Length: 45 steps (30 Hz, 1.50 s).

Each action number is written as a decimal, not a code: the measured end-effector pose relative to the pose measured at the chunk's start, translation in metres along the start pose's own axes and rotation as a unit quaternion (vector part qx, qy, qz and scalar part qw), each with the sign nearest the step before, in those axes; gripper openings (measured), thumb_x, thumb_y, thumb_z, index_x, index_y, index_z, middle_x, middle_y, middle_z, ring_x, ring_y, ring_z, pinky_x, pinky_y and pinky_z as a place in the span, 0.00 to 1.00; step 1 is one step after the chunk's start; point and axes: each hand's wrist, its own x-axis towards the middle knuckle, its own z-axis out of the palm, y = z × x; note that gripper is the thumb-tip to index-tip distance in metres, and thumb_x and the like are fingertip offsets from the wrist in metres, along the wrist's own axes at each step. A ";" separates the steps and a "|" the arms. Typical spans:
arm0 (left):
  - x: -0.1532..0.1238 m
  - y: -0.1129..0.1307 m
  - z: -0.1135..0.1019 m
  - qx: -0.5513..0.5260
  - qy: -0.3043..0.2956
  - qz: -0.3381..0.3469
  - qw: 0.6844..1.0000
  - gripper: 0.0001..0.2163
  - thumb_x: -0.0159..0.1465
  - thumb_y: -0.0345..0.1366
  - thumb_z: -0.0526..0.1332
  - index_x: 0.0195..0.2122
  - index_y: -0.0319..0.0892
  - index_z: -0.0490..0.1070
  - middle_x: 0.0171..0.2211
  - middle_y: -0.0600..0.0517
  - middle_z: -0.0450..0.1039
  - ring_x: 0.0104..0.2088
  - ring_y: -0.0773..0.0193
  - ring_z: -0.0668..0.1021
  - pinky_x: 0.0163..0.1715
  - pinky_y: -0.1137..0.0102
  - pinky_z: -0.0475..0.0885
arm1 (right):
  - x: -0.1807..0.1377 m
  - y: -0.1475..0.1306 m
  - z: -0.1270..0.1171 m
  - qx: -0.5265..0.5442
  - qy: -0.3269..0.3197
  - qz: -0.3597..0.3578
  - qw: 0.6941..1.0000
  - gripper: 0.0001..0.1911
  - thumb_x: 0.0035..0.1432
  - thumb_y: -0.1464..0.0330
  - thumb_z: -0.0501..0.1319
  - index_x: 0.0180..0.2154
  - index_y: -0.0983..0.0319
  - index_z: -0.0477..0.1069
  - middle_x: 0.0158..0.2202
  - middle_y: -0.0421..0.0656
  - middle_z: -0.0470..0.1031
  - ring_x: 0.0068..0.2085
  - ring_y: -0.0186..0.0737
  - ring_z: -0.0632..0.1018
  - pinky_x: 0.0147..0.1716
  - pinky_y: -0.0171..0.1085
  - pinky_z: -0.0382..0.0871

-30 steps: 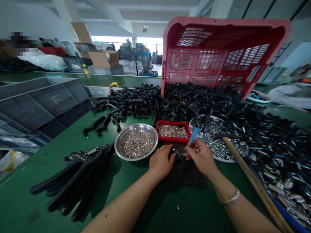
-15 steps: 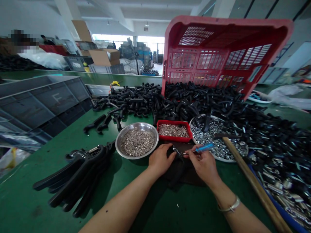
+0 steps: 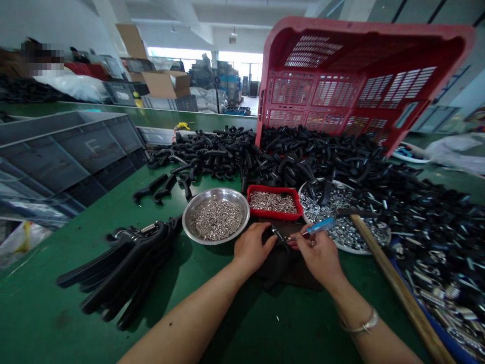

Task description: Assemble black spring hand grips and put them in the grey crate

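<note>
My left hand (image 3: pixel 250 247) is closed on a black plastic handle part (image 3: pixel 278 258) that lies on a dark mat (image 3: pixel 299 273) on the green table. My right hand (image 3: pixel 320 253) pinches a small blue-handled screwdriver (image 3: pixel 317 227), its tip pointing left at the metal piece on top of the black part. Just beyond my hands stand a steel bowl of small metal rings (image 3: pixel 215 215), a little red tray of metal pins (image 3: pixel 274 202) and a wide dish of silvery nuts (image 3: pixel 343 222).
A big heap of black plastic handles (image 3: pixel 303 156) spills from a tipped red crate (image 3: pixel 356 81). Assembled black handles (image 3: pixel 121 268) lie at the left. A wooden hammer handle (image 3: pixel 397 288) slants at the right. Grey bins (image 3: pixel 64 156) stand on the left.
The screwdriver swung down from upright to nearly level, pointing left at the part. My left hand stayed on the black part. The view shifted slightly.
</note>
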 end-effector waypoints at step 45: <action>0.003 -0.008 0.013 -0.020 0.063 0.059 0.996 0.15 0.59 0.38 0.55 0.48 0.42 0.67 0.45 0.49 0.68 0.44 0.62 0.71 0.45 0.69 0.66 | 0.010 -0.016 -0.005 0.149 -0.274 0.207 0.927 0.16 0.46 0.62 0.64 0.32 0.63 0.62 0.24 0.38 0.73 0.24 0.30 0.75 0.21 0.27 0.68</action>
